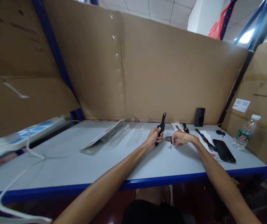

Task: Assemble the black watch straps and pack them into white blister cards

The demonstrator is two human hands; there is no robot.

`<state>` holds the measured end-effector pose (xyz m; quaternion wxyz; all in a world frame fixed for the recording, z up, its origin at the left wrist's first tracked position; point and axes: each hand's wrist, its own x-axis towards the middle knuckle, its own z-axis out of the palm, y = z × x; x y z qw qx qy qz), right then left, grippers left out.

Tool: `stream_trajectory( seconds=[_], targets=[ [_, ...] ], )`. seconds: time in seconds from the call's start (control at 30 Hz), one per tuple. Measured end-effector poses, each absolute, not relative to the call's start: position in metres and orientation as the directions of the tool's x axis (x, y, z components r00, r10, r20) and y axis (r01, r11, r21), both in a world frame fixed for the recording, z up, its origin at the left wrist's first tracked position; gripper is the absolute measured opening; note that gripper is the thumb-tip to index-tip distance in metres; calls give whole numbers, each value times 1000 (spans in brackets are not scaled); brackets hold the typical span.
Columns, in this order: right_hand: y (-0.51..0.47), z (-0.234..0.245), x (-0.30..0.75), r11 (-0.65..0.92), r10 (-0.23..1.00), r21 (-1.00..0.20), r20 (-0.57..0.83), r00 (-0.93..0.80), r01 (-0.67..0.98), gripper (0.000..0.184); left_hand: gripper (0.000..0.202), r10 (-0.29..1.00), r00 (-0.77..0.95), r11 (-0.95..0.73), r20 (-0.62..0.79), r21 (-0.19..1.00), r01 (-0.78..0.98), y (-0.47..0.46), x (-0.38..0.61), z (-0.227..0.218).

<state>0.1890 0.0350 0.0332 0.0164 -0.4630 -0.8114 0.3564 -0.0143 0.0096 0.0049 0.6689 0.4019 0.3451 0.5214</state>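
Note:
My left hand [154, 137] is wrapped round the middle of a black spokeshave [163, 119], held tilted just above the table, one handle pointing up and away. My right hand [180, 138] is bent down to the tabletop with its fingertips pinched together; whatever they hold is too small to make out. Close by its fingers lie small silvery screws [169, 147]. A flat grey metal blade [168, 138] sits between the two hands, partly covered by the right fingers. Behind the right hand lies another black tool [186, 128] beside white paper.
Clear plastic bags [114, 137] with flat sheets lie to the left. On the right are black-handled tools [205, 140], a black phone [224, 151], keys [220, 133] and a water bottle [244, 133]. Another dark phone [200, 117] leans on the cardboard wall [170, 71]. A power strip [28, 133] stands left.

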Motion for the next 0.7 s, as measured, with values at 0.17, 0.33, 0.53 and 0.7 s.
stream_trajectory(
  seconds=[0.17,0.33,0.53,0.7],
  targets=[
    [37,51,196,362,806,-845,71,-588,394,18,18,894,411,342,-180,867,-363,11,-17,5],
    [41,43,177,465,872,-823,363,-327,326,17,23,765,575,480,-290,852,-209,9,-15,2],
    [39,18,155,557,829,-645,474,-297,523,4,24,737,596,490,-320,860,-143,10,-13,-1],
    [36,16,151,537,834,-569,466,-294,623,4,17,734,582,520,-350,841,-149,15,-13,-4]
  ],
)
